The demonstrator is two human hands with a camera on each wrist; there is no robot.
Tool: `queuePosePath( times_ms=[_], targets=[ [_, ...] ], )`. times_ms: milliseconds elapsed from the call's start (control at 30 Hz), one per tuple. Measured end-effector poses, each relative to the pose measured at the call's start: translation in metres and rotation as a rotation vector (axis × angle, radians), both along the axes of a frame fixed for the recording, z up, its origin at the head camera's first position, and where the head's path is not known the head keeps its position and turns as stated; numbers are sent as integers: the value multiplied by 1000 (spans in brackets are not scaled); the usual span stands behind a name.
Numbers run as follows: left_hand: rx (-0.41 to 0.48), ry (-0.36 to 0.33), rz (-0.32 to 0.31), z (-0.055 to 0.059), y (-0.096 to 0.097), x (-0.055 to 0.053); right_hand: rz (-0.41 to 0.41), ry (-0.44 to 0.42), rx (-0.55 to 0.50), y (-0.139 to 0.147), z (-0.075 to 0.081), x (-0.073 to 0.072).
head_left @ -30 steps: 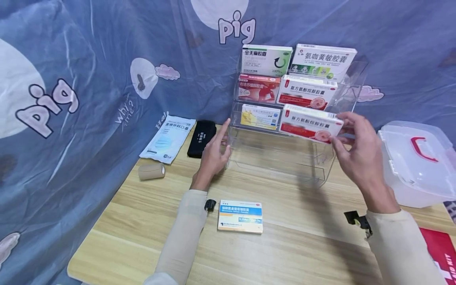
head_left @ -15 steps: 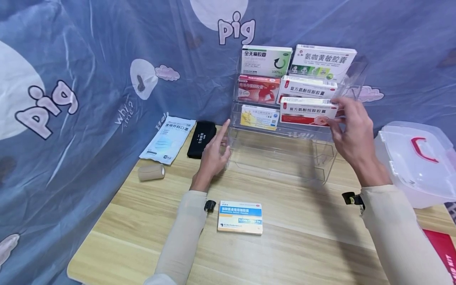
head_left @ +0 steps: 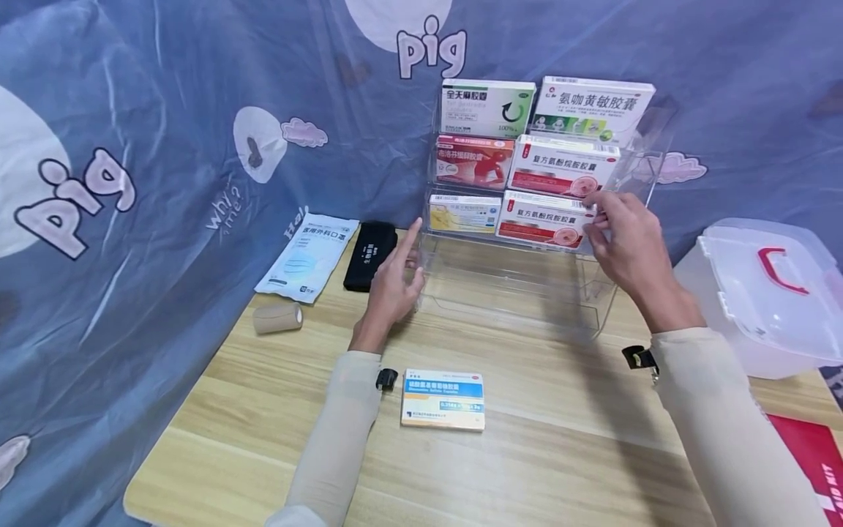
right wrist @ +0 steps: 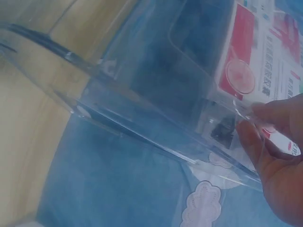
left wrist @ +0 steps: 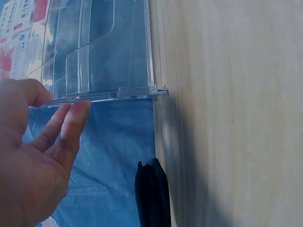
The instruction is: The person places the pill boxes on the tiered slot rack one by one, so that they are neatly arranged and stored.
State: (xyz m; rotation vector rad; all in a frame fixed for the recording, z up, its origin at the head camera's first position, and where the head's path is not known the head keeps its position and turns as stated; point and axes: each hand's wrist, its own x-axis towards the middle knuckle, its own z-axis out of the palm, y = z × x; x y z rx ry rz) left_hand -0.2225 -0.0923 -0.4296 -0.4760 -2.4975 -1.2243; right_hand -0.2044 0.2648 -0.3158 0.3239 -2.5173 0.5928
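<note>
My right hand (head_left: 632,241) has its fingers and thumb at the right end of a red-and-white medicine box (head_left: 543,219), pinching that end. This box leans in the lowest filled tier of a clear acrylic display stand (head_left: 514,293), right of a yellow-and-white medicine box (head_left: 464,214). In the right wrist view the fingertips (right wrist: 251,125) lie by the stand's clear side, close to the box. My left hand (head_left: 393,285) holds the stand's left side; in the left wrist view, digits (left wrist: 75,118) lie on both faces of the clear panel.
Several medicine boxes (head_left: 487,110) fill the upper tiers. A blue-and-white medicine box (head_left: 443,400) lies in front. At left are a mask packet (head_left: 307,256), black pouch (head_left: 370,256) and bandage roll (head_left: 277,318). A lidded plastic box (head_left: 757,307) and red kit (head_left: 806,454) are at right.
My right hand has moved left and inward, bringing the red-and-white medicine box from in front of the tier into its slot. My left hand has stayed at the stand's side.
</note>
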Motion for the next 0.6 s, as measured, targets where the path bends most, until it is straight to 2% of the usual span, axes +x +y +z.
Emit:
queuePosePath(
  times_ms=[267,600],
  targets=[
    [0,-8,4,-1,-2,0,-56,-32,-42,-9,-2,0],
    [8,2,-4,-4,-1,-3,-75,-54,-37,-9,2,2]
  ],
)
